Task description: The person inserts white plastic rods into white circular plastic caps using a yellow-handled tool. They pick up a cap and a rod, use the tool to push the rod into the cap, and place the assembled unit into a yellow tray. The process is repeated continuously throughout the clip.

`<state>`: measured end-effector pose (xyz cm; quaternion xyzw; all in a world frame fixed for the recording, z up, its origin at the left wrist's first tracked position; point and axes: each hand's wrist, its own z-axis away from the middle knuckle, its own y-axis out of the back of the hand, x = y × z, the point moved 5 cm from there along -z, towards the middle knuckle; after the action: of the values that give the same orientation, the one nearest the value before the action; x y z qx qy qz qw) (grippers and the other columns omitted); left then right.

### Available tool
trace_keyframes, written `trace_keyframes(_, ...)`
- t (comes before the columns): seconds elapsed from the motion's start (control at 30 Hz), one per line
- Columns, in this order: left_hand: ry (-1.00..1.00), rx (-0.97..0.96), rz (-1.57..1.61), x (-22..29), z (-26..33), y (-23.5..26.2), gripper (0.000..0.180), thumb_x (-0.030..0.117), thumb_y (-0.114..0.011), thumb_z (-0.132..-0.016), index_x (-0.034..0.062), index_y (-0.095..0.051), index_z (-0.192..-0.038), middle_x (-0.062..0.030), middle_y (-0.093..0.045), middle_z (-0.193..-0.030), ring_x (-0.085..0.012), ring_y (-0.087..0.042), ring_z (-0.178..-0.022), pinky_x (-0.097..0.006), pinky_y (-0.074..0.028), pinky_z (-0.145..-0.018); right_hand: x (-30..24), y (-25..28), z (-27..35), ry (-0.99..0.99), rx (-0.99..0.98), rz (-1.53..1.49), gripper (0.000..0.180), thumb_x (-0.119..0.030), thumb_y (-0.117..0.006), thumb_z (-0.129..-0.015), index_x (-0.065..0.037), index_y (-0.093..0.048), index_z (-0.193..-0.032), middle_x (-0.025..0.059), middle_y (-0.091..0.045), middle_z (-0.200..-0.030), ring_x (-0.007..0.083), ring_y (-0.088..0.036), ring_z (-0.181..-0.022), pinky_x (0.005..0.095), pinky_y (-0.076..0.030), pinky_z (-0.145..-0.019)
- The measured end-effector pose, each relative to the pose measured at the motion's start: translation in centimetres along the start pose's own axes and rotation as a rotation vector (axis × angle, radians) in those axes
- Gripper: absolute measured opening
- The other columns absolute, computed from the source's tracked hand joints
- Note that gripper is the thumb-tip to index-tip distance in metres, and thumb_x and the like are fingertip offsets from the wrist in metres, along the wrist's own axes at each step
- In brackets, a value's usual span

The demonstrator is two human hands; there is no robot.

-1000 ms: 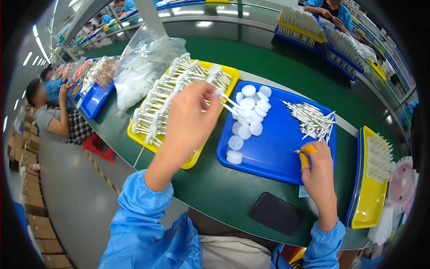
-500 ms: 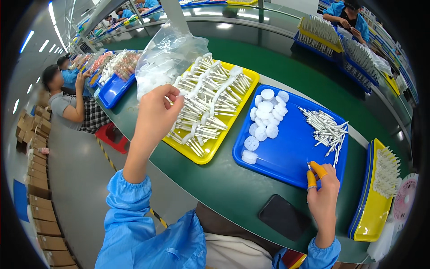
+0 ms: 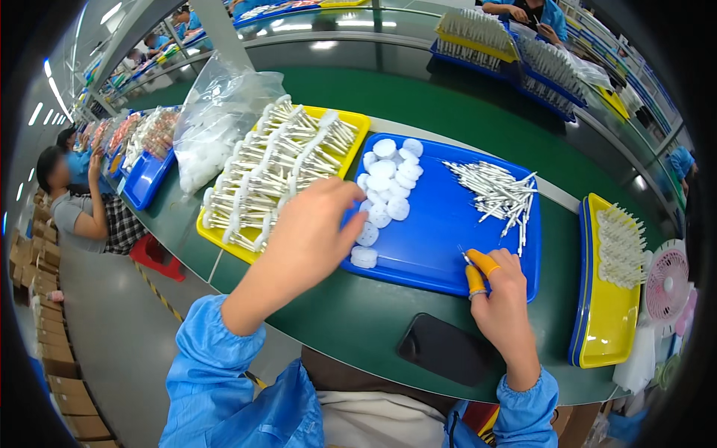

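Observation:
My left hand (image 3: pixel 310 235) reaches over the left edge of a blue tray (image 3: pixel 426 257), close to a cluster of round white discs (image 3: pixel 379 168). Its thumb and forefinger are apart, with nothing visible between them. Over the tray's near right part, my right hand (image 3: pixel 502 299) wears orange finger cots on thumb and forefinger. These pinch a thin white stick (image 3: pixel 467 258) with a fine tip; most of it is hidden by the fingers. A loose pile of slim white sticks (image 3: pixel 494 193) lies at the tray's right side. Left of it, a yellow tray (image 3: pixel 357 123) holds rows of sticks set in white strips (image 3: pixel 287 160).
A clear plastic bag (image 3: pixel 216 127) of white pieces stands behind the yellow tray. A black phone (image 3: pixel 444 349) lies at the near edge. Stacked trays (image 3: pixel 609 328) and a pink fan (image 3: pixel 666 284) stand at right. Co-workers sit at far left and across the green belt (image 3: pixel 388 97).
My left hand has moved from above the yellow tray to the discs at the blue tray's left edge, its fingers parting. The right hand keeps its pinch. The whole view has swung rightward.

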<state>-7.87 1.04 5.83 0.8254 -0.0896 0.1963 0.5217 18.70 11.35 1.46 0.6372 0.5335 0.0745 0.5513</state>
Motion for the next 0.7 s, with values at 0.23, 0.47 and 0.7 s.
trace_keyframes(0.23,-0.043,-0.491,-0.079,1.7,0.6,-1.8,0.031,0.025,-0.081,-0.098,-0.0003,-0.078,-0.116,-0.0189,-0.072,-0.102,-0.0402,-0.071,-0.104,-0.050,-0.057,-0.091,0.6,-0.1,0.3,0.038,-0.020,0.015,0.042,0.008,-0.075,-0.075,0.010,-0.079,-0.116,0.0165,-0.063,-0.096,0.0353,-0.059,-0.093,0.0457,-0.045,-0.083)
trace_keyframes(0.47,0.092,-0.540,0.132,1.1,0.1,-2.0,0.017,0.014,-0.080,-0.096,-0.0007,-0.079,-0.105,-0.0163,-0.075,-0.094,-0.0315,-0.073,-0.080,-0.043,-0.058,-0.076,-0.1,0.0,0.2,0.064,-0.007,0.022,0.042,0.009,-0.075,-0.074,0.009,-0.080,-0.116,0.0147,-0.062,-0.095,0.0339,-0.059,-0.092,0.0445,-0.045,-0.083)
trace_keyframes(0.7,0.190,-0.316,0.235,0.7,-1.6,-2.4,0.015,0.009,-0.075,-0.101,-0.0053,-0.077,-0.106,-0.0119,-0.077,-0.089,-0.0180,-0.074,-0.077,-0.034,-0.058,-0.072,0.1,0.5,0.2,0.069,0.018,-0.039,0.039,0.009,-0.077,-0.079,0.009,-0.078,-0.118,0.0147,-0.064,-0.096,0.0338,-0.059,-0.092,0.0443,-0.046,-0.082)
